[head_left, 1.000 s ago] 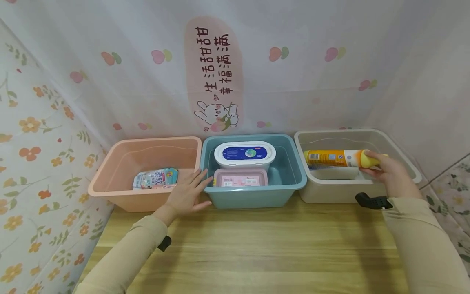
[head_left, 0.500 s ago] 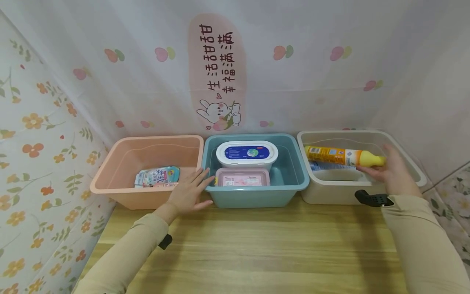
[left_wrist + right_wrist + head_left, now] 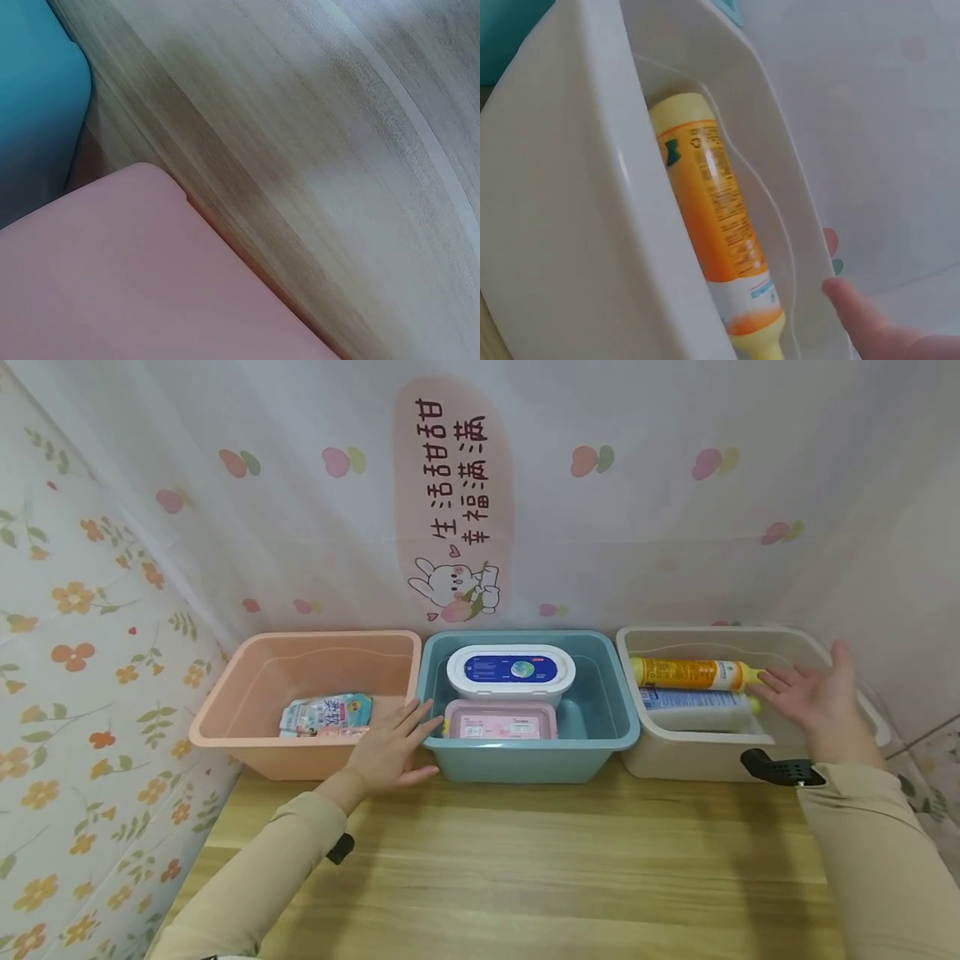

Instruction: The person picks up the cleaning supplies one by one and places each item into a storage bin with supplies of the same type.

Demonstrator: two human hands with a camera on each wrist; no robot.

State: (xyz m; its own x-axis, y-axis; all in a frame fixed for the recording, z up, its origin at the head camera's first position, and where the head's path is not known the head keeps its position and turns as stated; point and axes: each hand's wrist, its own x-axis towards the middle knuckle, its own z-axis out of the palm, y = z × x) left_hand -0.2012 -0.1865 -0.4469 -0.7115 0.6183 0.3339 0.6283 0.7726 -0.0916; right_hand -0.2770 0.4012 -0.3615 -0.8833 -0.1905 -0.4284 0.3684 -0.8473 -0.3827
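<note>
A yellow and orange bottle [image 3: 690,674] lies on its side in the beige bin [image 3: 678,758] on the right, above a white bottle [image 3: 697,710] with a bluish label. My right hand [image 3: 821,703] is spread over that bin's right end, palm turned up, fingertips close to the yellow neck and gripping nothing. The right wrist view shows the bottle [image 3: 714,217] along the bin, with one finger [image 3: 859,315] near the far rim. My left hand [image 3: 386,747] rests with straight fingers where the peach bin [image 3: 285,762] and blue bin [image 3: 525,764] meet.
The blue bin contains a white oval tub [image 3: 512,670] with a blue lid label and a pink box [image 3: 501,720]. A teal-and-white packet [image 3: 327,714] lies in the peach bin. All three bins stand in a row on a wooden table [image 3: 555,860] against a printed curtain [image 3: 660,552].
My right hand has let go of the yellow bottle, which has settled lower in the beige bin, and has opened and drawn to the right. The left hand stays in place.
</note>
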